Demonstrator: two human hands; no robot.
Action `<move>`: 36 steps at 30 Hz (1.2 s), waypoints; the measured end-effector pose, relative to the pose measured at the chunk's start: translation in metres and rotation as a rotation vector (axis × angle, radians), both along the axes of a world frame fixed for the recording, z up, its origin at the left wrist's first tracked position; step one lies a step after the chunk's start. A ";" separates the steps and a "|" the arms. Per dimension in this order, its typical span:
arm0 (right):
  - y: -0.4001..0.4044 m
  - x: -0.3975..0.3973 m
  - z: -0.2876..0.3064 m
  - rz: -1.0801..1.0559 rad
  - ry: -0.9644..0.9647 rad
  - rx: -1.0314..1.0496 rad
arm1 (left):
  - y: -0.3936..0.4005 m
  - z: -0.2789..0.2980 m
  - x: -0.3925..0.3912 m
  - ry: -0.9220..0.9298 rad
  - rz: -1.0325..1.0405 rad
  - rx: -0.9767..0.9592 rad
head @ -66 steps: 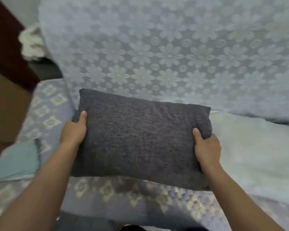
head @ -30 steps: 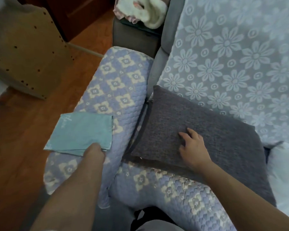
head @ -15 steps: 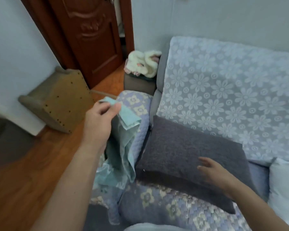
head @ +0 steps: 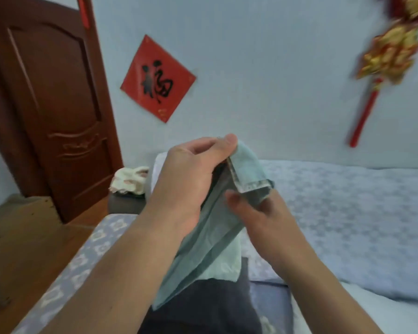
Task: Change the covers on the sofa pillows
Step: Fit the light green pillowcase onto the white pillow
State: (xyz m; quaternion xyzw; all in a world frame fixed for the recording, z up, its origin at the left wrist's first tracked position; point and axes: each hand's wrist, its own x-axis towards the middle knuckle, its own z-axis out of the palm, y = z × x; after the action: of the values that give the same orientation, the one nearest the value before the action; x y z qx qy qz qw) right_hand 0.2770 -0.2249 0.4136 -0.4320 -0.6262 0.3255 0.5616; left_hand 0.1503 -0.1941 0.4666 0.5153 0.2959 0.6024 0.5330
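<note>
1. One pale teal fabric pillow cover (head: 227,220) hangs in the air between the two hands, above the sofa seat, its top edge folded over to show a stitched hem.
2. The left hand (head: 191,174) pinches the cover's upper edge, thumb and fingers (head: 228,141) curled tightly onto the cloth.
3. The right hand (head: 263,213) grips the cover from the other side; some fingers are tucked under the folded hem, the thumb outside it.
4. One dark grey woven pillow (head: 203,307) lies on the sofa directly beneath the hanging cover.
5. One sofa (head: 348,213) draped in pale blue patterned throws carries the pillow.
6. Behind stand one dark brown wooden door (head: 46,92), one red square paper with black calligraphy (head: 157,78) on the wall, and one red and gold hanging ornament (head: 386,59), blurred.
</note>
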 end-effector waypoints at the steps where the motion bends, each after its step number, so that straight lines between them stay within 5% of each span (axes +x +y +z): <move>1: -0.008 0.015 0.005 -0.083 0.019 0.050 | -0.003 0.003 0.015 0.016 -0.003 0.022; 6: -0.060 0.107 0.018 -0.341 0.001 0.162 | -0.029 0.001 0.116 -0.021 -0.158 -0.126; 12: -0.068 0.186 -0.011 -0.493 0.014 -0.071 | -0.043 -0.045 0.203 0.058 -0.520 -0.278; 15: -0.059 0.217 -0.030 -0.551 0.073 -0.174 | -0.036 -0.063 0.228 0.303 -0.517 -0.220; 19: -0.048 0.240 -0.038 -0.527 -0.007 -0.188 | -0.013 -0.066 0.259 0.370 -0.532 -0.249; 26: -0.033 0.277 -0.056 -0.310 -0.007 -0.335 | 0.014 -0.090 0.284 0.398 -0.556 -0.307; 33: -0.016 0.302 -0.093 -0.312 0.313 -0.379 | 0.025 -0.125 0.326 0.415 -0.465 -0.359; 36: -0.010 0.326 -0.101 -0.361 0.292 -0.450 | 0.019 -0.147 0.349 0.331 -0.439 -0.374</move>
State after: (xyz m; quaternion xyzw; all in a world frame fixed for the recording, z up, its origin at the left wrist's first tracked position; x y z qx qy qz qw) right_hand 0.6033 -0.2347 0.3128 -0.5983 -0.3643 0.4094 0.5846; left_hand 0.4991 -0.1752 0.3194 0.5507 0.3659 0.3166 0.6802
